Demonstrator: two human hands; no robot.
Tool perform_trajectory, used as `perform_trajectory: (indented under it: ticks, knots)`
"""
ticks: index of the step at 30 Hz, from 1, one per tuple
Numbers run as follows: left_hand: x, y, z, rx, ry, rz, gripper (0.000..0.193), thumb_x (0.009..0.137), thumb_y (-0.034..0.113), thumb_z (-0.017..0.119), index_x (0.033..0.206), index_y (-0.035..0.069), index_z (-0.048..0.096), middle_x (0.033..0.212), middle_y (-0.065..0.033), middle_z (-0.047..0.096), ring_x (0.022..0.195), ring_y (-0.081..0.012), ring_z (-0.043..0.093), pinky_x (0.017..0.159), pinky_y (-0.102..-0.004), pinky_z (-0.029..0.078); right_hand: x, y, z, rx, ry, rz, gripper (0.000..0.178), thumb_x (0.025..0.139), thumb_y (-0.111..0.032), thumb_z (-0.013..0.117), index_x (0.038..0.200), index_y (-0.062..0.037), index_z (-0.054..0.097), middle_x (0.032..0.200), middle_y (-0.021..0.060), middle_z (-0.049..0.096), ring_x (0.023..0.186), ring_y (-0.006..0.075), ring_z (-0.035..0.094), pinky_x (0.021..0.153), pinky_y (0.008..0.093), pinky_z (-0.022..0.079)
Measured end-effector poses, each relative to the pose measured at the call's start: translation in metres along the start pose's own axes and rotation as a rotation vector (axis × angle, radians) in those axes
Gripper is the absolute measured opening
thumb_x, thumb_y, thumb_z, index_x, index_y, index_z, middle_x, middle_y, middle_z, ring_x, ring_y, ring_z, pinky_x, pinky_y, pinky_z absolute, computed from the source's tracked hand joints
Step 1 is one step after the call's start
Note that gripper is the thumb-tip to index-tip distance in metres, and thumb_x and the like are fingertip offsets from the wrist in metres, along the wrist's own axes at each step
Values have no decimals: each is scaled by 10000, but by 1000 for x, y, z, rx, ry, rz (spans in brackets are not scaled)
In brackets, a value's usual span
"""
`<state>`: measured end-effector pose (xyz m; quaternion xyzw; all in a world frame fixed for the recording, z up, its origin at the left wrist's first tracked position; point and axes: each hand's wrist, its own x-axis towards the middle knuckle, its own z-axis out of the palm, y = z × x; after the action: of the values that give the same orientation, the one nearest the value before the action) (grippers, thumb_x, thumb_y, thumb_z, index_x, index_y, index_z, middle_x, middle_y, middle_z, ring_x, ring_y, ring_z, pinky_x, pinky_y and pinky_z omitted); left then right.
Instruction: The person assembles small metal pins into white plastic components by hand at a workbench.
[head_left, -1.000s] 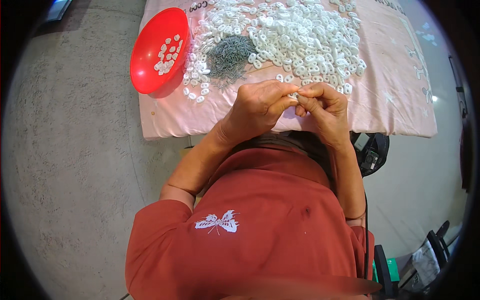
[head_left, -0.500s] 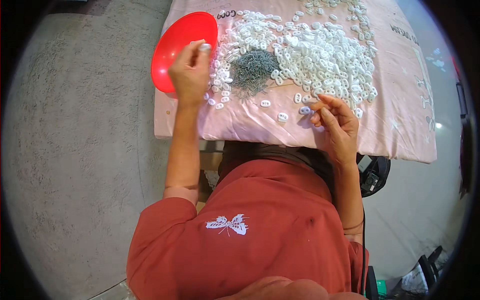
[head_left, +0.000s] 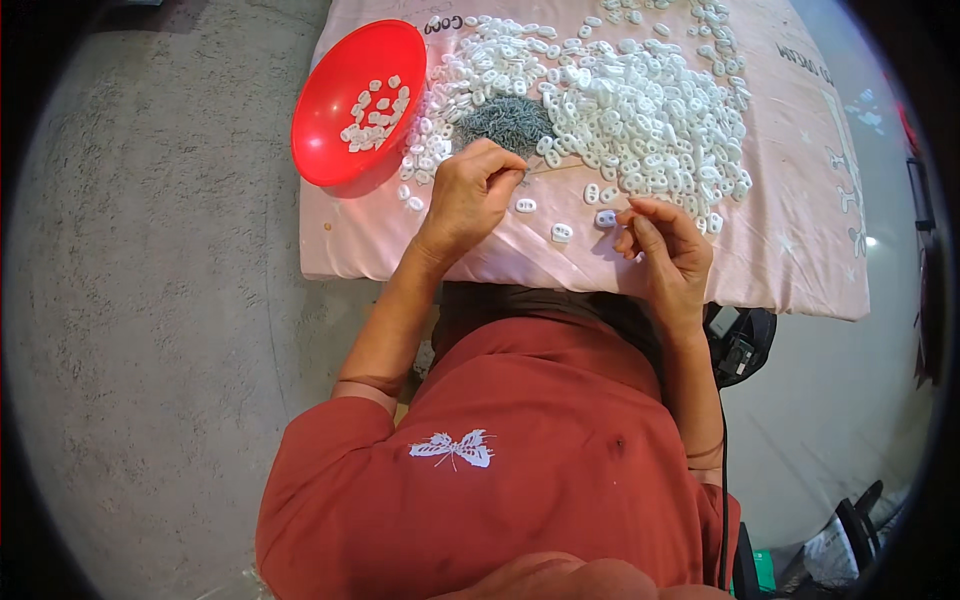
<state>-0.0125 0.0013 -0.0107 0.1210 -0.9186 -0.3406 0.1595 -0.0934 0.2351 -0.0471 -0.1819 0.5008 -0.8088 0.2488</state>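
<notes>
The fingers of the left hand (head_left: 465, 205) are pressed tip to tip at the near edge of the screws (head_left: 510, 122). I cannot tell if a screw is between them, because at my distance it is too small. The fingers of the right hand (head_left: 678, 250) are loosely bent, with a gap before the thumb, and I see no firm grip. Their tips are just beside one white piece (head_left: 605, 218).

What could go wrong, I think: if the left pinch has only the end of a screw, it may slip and drop on the counter (head_left: 355, 240). The right fingers, being so slack, could push the white piece away. Two more pieces (head_left: 561, 233) lie between the hands, where a low wrist could sweep them. Farther out, the white pile (head_left: 650, 120) is loose and could slide if knocked. The bowl (head_left: 325, 110), with some pieces inside, stands at the left edge, so a bump might tip it.
</notes>
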Motion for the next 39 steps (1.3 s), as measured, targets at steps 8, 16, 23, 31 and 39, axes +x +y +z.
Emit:
perform_trajectory:
  ticks: [8,16,23,31,39]
  knots:
    - [15,7,13,173,-4,92,50,825,36,647,850,14,683,779,-107,604,678,-238,604,627,-336,471,-2,-1,4,-31,57,-28,178,977,-35,546,1133,30,603,964,80,669,747,92,602,641,211,463]
    - [18,8,20,358,-22,138,37,839,54,594,842,25,617,817,-135,589,759,-336,606,688,-414,477,-2,1,4,-28,114,-53,166,974,-30,547,1120,27,601,961,78,674,733,83,595,625,205,457]
    - [14,16,15,232,-26,139,30,860,27,560,882,8,566,823,-158,582,755,-356,593,686,-431,462,-1,2,3,-29,182,-93,168,973,-38,553,1125,24,589,965,88,673,726,87,600,614,203,454]
    - [17,38,36,40,-27,203,102,899,12,559,995,-3,591,865,-177,616,816,-356,628,701,-396,493,0,5,2,32,269,-161,222,977,-42,543,1193,10,533,1013,97,656,759,100,616,650,207,470]
    - [26,42,48,158,-112,303,170,887,15,580,1048,21,637,863,-153,600,784,-350,617,694,-408,493,6,3,12,-12,368,-205,269,964,-3,535,1229,20,493,1194,118,583,1097,181,614,894,272,496]
